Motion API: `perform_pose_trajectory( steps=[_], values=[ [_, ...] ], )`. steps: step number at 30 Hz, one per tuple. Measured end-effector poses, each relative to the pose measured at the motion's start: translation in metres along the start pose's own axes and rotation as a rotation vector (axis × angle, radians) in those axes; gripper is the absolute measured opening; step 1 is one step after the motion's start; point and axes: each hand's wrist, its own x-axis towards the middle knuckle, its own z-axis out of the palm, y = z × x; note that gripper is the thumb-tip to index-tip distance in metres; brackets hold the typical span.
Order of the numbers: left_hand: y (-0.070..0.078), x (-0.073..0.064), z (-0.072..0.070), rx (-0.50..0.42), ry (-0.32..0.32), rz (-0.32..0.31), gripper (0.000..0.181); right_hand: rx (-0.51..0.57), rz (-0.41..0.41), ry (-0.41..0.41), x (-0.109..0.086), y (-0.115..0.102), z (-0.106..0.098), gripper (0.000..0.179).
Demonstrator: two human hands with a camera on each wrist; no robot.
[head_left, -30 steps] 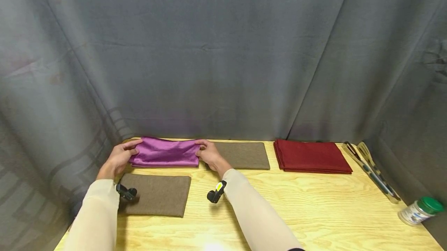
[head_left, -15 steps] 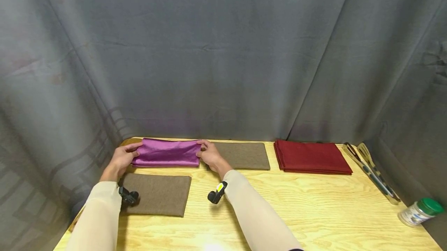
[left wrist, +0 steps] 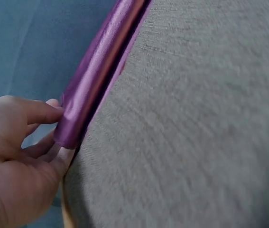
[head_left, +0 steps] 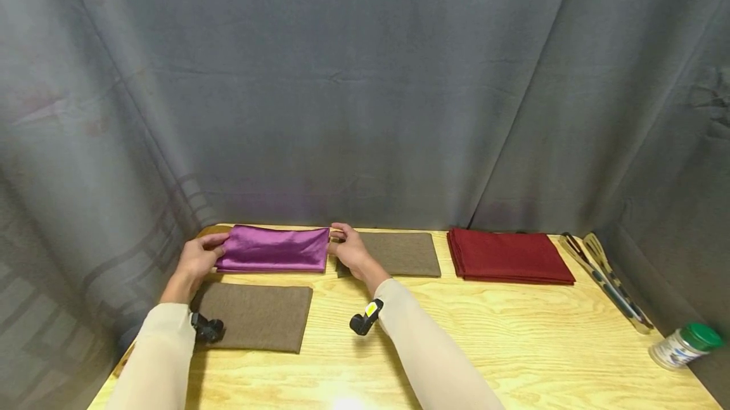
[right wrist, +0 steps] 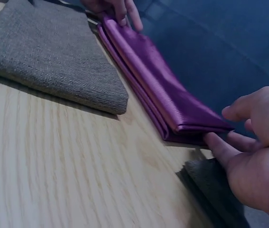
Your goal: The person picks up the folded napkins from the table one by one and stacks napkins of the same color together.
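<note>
A folded purple satin cloth [head_left: 274, 249] lies at the back left of the table. My left hand [head_left: 198, 259] holds its left end, with thumb and fingertips on either side of the fold in the left wrist view. My right hand [head_left: 350, 250] is at the cloth's right end, its fingers spread loosely. In the right wrist view, the right fingertips are right at the cloth's edge. A folded brown cloth [head_left: 256, 318] lies in front of the purple one. Another brown cloth [head_left: 399, 253] lies to the right, partly behind the right hand.
A folded dark red cloth [head_left: 510, 256] lies at the back right of the wooden table [head_left: 513, 346]. Beyond it are metal tongs [head_left: 607, 283] and a green-lidded jar [head_left: 684, 346] by the right edge. Grey curtains [head_left: 365, 93] stand along the back and sides.
My right hand has loosened from the purple cloth's right end and shifted slightly right. The cloth has moved a little to the right, its left end straightened. The left hand stays at that end.
</note>
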Motion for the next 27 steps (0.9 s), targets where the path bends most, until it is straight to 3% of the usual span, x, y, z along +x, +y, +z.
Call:
perform_pose_trajectory(
  steps=[5,10,16,20,27],
  values=[
    [0.006,-0.017,-0.011,0.174,0.068,0.126,0.038,-0.015,-0.009,-0.013,-0.011,-0.008,-0.016,0.062],
    [0.010,-0.043,-0.021,0.106,0.068,0.179,0.038,0.048,-0.013,-0.044,-0.025,-0.015,-0.030,0.064],
    [0.002,-0.073,-0.027,0.042,0.047,0.259,0.037,0.099,-0.051,-0.085,-0.048,-0.022,-0.038,0.059],
    [-0.004,-0.094,-0.032,0.048,0.016,0.259,0.038,0.094,-0.064,-0.127,-0.068,-0.023,-0.041,0.055],
    [-0.014,-0.124,-0.039,0.055,-0.094,0.191,0.045,0.104,-0.048,-0.200,-0.100,-0.020,-0.029,0.054]
  ],
)
